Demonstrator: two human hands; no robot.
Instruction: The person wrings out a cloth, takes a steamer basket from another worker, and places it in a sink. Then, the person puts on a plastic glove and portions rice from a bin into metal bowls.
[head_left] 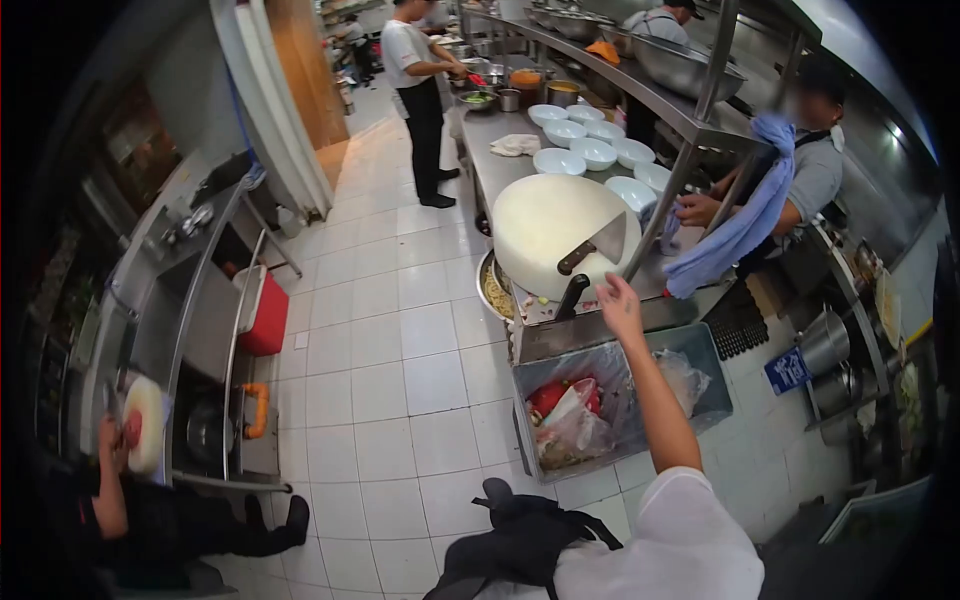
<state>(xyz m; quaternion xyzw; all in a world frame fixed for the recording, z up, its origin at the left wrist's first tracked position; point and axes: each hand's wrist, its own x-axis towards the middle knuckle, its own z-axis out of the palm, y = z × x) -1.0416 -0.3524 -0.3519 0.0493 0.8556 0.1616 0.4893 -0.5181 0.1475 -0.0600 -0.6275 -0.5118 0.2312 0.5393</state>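
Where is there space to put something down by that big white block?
The block looks bare on top, left of the brown-handled blade. The steel counter has a bare strip between the block and the white cloth. It's crowded beyond the block, where pale bowls sit, and at the near corner, by the black handle and right hand.

A brown-handled knife (574,258) lies on the white block (540,220), black handle (572,297) alongside.
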